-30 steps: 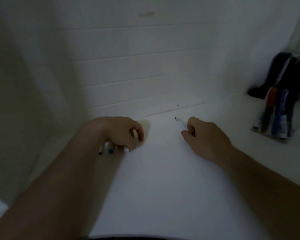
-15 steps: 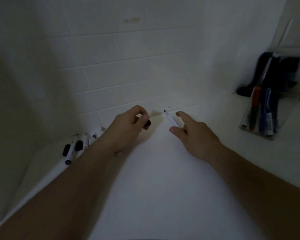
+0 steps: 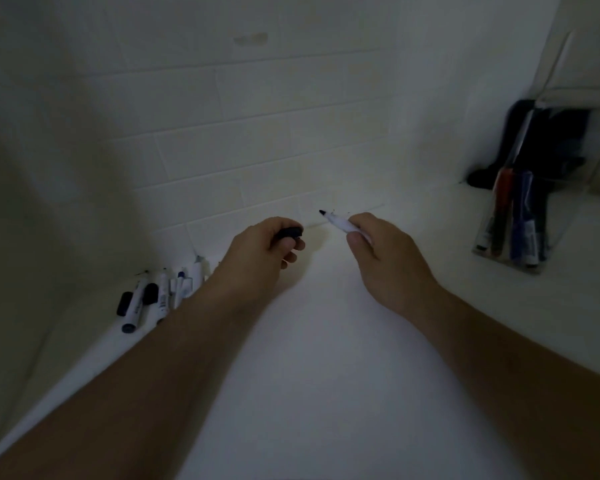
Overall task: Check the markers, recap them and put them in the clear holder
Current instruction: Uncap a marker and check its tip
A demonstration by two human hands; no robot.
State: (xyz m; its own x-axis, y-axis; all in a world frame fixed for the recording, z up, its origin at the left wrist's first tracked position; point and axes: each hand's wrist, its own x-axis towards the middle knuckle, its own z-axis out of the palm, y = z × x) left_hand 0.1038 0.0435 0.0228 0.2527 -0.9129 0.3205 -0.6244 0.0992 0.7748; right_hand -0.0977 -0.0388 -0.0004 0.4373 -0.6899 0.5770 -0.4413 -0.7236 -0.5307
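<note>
My right hand (image 3: 381, 251) grips an uncapped white marker (image 3: 336, 222) with its black tip pointing up and left. My left hand (image 3: 267, 247) pinches a black cap (image 3: 290, 232) a short way left of that tip, not touching it. Several more markers (image 3: 160, 296) and loose black caps (image 3: 123, 303) lie on the white counter (image 3: 326, 341) to the left, partly hidden behind my left forearm. A clear holder (image 3: 520, 216) at the right holds several capped markers, red, blue and black.
A white tiled wall (image 3: 257, 133) rises right behind the counter. A dark object (image 3: 520, 143) sits behind the clear holder in the right corner. The light is dim.
My left hand left the pile of markers and came up to the right holding a black cap. My right hand lifted the uncapped marker slightly. The view shifted, showing the markers on the left.
</note>
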